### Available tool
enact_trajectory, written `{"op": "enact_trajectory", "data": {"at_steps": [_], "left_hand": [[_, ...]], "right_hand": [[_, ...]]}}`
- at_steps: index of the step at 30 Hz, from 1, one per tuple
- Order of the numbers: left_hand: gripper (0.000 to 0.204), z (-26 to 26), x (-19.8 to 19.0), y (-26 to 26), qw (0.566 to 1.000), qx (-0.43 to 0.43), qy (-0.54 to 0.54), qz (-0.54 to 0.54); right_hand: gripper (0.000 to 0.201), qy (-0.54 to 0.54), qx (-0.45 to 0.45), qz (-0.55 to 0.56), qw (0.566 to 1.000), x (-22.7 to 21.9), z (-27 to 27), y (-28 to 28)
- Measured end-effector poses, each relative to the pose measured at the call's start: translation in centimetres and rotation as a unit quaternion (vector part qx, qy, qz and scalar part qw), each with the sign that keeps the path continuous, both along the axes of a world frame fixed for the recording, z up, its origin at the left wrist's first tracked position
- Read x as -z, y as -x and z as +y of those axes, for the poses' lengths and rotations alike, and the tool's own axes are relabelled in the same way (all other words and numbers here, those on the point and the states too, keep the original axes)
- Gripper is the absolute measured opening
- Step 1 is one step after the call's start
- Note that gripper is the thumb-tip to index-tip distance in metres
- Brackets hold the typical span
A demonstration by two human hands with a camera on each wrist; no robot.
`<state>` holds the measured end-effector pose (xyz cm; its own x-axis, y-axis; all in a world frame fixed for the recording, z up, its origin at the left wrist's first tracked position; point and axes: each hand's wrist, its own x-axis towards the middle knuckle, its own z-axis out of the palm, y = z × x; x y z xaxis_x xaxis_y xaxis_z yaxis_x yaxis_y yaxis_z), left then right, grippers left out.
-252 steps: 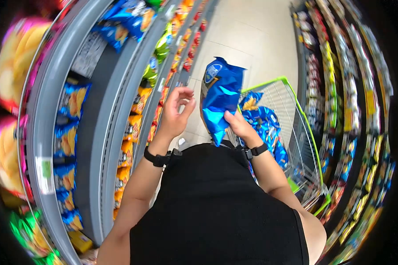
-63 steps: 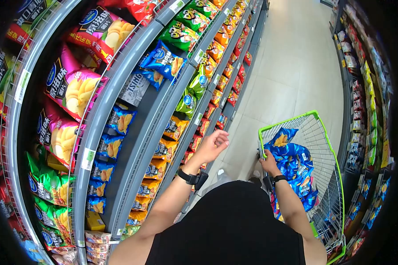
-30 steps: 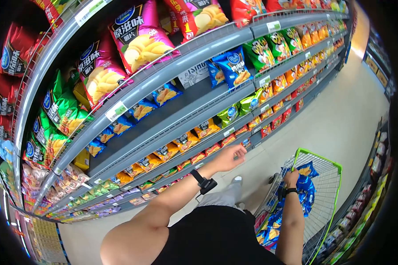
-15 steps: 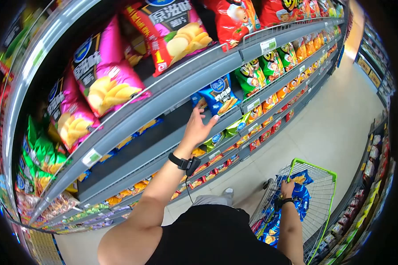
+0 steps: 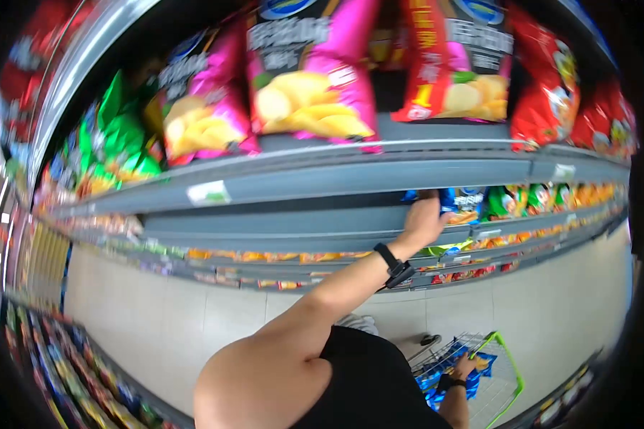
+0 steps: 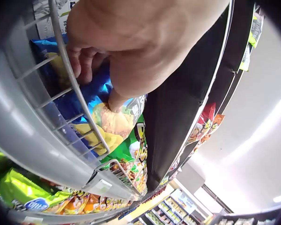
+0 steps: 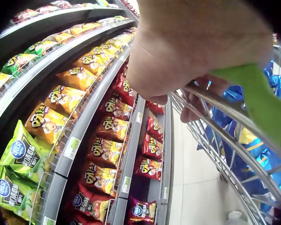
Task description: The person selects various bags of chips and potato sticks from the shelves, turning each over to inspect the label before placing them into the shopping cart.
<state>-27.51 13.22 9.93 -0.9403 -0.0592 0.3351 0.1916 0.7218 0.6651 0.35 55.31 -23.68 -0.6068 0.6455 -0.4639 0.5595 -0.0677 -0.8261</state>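
My left hand [image 5: 423, 220] reaches into the shelf at a blue snack bag [image 5: 466, 207]. In the left wrist view, this hand [image 6: 136, 42] pinches the blue bag [image 6: 113, 119], its thumb on the printed front and its fingers curled over the top, partly hidden, behind the wire guard [image 6: 77, 89]. Low on the right, my right hand [image 5: 464, 367] holds the rim of the cart [image 5: 516, 390], which carries several blue bags [image 5: 431, 382]. The right wrist view shows that hand [image 7: 192, 51] with its fingers curled round the cart's metal rim [image 7: 239, 110].
Large pink bags [image 5: 311, 93], green bags [image 5: 125, 143] and red bags [image 5: 547, 93] stand on the upper shelf [image 5: 300, 179]. Orange bags [image 7: 65, 98] fill lower tiers. Tiled floor [image 5: 236, 322] runs below, with another stocked shelf [image 5: 71, 357] at lower left.
My left hand has moved from just below the blue bag onto it and now pinches it. The head view has turned to face the shelf; my right hand still holds the cart.
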Motion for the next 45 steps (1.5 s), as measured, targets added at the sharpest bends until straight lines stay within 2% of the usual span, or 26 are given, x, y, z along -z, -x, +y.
{"op": "enact_trajectory", "data": {"at_steps": [2,3,5,6,7,12,14,16,17,18,20,21,22,24,26,27,28,30,33,34,37,38,40,41,43,45], "left_hand": [[0.082,-0.7,-2.0,-1.6,0.999,0.015,-0.011,0.035],[0.075,-0.6,-1.6,-1.9,0.986,-0.004,0.008,0.168],[0.071,-1.0,-1.5,-2.4,0.986,-0.002,-0.007,0.167],[0.068,-1.0,-1.6,-2.9,0.986,0.005,-0.015,0.168],[0.065,-1.2,-2.5,-4.0,0.99,0.008,-0.024,0.138],[0.067,-2.2,-3.4,-7.5,0.975,0.042,-0.019,0.219],[0.068,-2.8,-2.9,-9.0,0.963,0.066,-0.002,0.261],[0.066,-2.4,-1.1,-10.9,0.968,0.075,-0.163,0.174],[0.065,-1.8,0.0,-12.0,0.96,0.078,-0.238,0.123],[0.064,-0.9,0.9,-13.0,0.923,0.134,-0.354,0.068],[0.063,0.5,2.5,-14.5,0.794,0.229,-0.561,-0.046],[0.063,0.6,3.9,-14.8,0.767,0.273,-0.573,-0.096],[0.064,0.9,4.4,-15.1,0.756,0.288,-0.574,-0.129],[0.066,1.6,5.1,-15.5,0.731,0.314,-0.573,-0.194],[0.068,2.6,5.5,-15.2,0.734,0.342,-0.554,-0.192],[0.069,3.0,5.4,-15.2,0.738,0.348,-0.54,-0.205],[0.069,3.2,5.4,-15.0,0.741,0.356,-0.525,-0.22],[0.064,4.2,5.8,-14.7,0.744,0.374,-0.487,-0.265],[0.053,6.2,6.5,-14.7,0.763,0.38,-0.426,-0.303],[0.055,7.1,6.8,-15.0,0.778,0.386,-0.411,-0.277],[0.067,8.4,7.1,-15.4,0.834,0.384,-0.329,-0.221],[0.07,8.3,6.9,-15.3,0.838,0.383,-0.303,-0.244],[0.069,7.9,5.3,-15.5,0.827,0.403,-0.272,-0.283],[0.068,7.7,5.4,-15.6,0.821,0.415,-0.28,-0.273],[0.067,7.6,5.8,-15.9,0.809,0.44,-0.295,-0.254],[0.066,7.8,6.5,-15.7,0.75,0.465,-0.37,-0.292]], "right_hand": [[0.028,0.004,-0.001,0.039,0.999,1.2,1.0,0.3],[0.034,0.009,-0.016,0.029,0.999,1.9,1.7,0.5],[0.054,0.046,-0.018,0.011,0.999,1.7,2.5,0.9],[0.058,0.013,-0.04,-0.011,0.999,0.8,2.3,1.0],[0.057,0.015,-0.043,-0.01,0.999,0.5,2.5,1.1],[0.042,0.039,-0.009,0.047,0.998,1.8,3.0,0.9],[0.032,0.001,-0.072,0.032,0.997,3.1,4.6,0.6],[0.028,-0.237,-0.09,0.085,0.964,7.2,6.0,0.3],[0.026,-0.167,-0.107,0.056,0.979,6.1,6.2,0.0],[0.025,-0.094,-0.123,0.028,0.988,4.5,6.0,0.6],[0.036,-0.115,-0.155,-0.032,0.981,2.1,5.5,0.8],[0.058,-0.131,-0.155,-0.062,0.977,0.8,4.9,0.7],[0.071,-0.332,-0.162,-0.229,0.901,0.6,4.3,0.7],[0.085,-0.396,-0.119,-0.247,0.876,-7.5,-1.3,1.6],[0.089,-0.369,-0.161,-0.032,0.915,-6.1,0.2,1.9],[0.093,-0.13,-0.182,0.072,0.972,-8.8,-0.9,2.2],[0.097,0.118,-0.183,0.174,0.96,-14.6,-3.6,3.0],[0.107,0.239,-0.229,0.283,0.9,-25.5,-9.4,3.6],[0.12,0.07,-0.366,0.331,0.867,-29.7,-11.5,5.0],[0.114,-0.02,-0.408,0.283,0.868,-30.1,-11.2,5.0],[0.096,-0.021,-0.345,0.221,0.912,-30.4,-12.4,4.9],[0.092,0.086,-0.319,0.218,0.918,-29.7,-11.9,4.5],[0.09,0.121,-0.313,0.207,0.919,-27.2,-10.9,3.5],[0.085,0.093,-0.328,0.203,0.918,-26.1,-10.4,2.9],[0.083,0.135,-0.301,0.219,0.918,-25.4,-10.2,1.9],[0.08,0.194,-0.29,0.251,0.903,-22.9,-9.2,1.0]]}}
